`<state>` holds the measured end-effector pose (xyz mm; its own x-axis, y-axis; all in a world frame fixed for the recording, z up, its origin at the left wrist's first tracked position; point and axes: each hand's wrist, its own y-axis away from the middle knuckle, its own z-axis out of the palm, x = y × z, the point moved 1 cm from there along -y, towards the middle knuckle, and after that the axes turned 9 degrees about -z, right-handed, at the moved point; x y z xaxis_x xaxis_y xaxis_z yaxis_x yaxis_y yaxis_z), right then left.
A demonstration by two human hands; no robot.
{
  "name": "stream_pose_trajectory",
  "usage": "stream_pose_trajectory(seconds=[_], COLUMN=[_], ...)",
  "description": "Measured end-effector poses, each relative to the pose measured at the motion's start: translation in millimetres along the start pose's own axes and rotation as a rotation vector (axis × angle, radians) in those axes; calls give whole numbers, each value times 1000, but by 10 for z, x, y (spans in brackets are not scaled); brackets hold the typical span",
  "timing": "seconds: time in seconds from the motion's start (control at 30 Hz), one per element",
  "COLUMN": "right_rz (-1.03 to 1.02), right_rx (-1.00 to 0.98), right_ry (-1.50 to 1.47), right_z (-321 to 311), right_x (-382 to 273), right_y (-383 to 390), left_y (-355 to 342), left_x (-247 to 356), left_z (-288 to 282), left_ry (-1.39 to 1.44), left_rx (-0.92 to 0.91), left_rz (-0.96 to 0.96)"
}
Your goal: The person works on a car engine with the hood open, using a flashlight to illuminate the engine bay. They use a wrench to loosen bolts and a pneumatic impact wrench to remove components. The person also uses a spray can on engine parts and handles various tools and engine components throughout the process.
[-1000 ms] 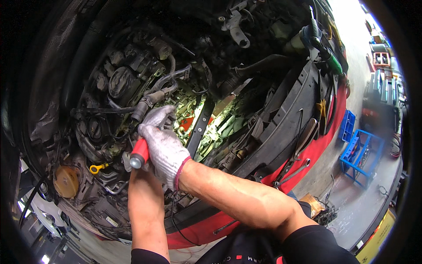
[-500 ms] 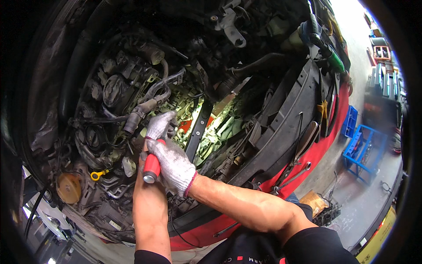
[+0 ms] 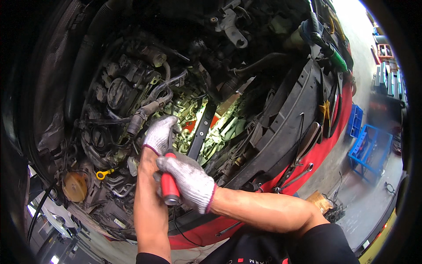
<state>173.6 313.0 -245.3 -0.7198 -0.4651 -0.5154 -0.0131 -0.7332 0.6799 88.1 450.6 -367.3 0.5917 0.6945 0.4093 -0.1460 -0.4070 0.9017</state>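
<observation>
My right hand, in a white knit glove with a dark red cuff, is closed round the handle of a red screwdriver with a metal end cap. Its handle points back toward me and its dark shaft runs forward beside my left hand. My left hand, gloved alike, reaches into the engine bay with fingers curled near the shaft; what they grip is hidden. Ahead of it are a dark hose and a black bar over brightly lit engine parts. The screwdriver's tip cannot be seen.
A yellow dipstick loop and an amber cap lie to the left. On the right, the red car front carries a wrench and a green-handled tool. Blue crates stand on the floor beyond.
My right hand has drawn back toward me and slightly right with the screwdriver, leaving a wider gap to my left hand. The left hand stays at about the same place.
</observation>
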Motion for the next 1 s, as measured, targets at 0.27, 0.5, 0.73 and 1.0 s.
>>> stream_pose_trajectory(seconds=[0.27, 0.5, 0.73, 1.0], right_rz=[27, -77, -68, -126], right_rx=[11, 127, 138, 121], right_ry=[68, 465, 507, 541], right_z=[-226, 136, 479, 317], right_x=[253, 543, 825, 954], right_y=[-83, -112, -181, -198], left_y=[-98, -169, -299, -388], left_x=[-87, -275, -492, -608], left_z=[142, 38, -216, -148], left_ry=[50, 262, 370, 442], left_rx=[76, -3, -201, -232], left_rz=[75, 11, 27, 75])
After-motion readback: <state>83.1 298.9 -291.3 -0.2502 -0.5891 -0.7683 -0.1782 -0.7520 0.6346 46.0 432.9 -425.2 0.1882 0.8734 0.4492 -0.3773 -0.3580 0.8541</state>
